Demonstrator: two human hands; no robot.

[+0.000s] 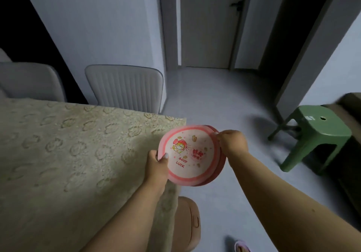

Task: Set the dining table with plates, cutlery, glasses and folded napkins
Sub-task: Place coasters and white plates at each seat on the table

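Both forearms reach out; left hand (156, 164) and right hand (232, 142) pinch stacked plates (190, 154) past desk (78, 154) corner; loose stack may slide floorward.

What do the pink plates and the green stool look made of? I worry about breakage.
The plates look like matte plastic or melamine: printed cartoon, dull thin rims, though glazed ceramic can't be excluded. The stool looks like moulded plastic: one uniform green piece with a hole in the seat.
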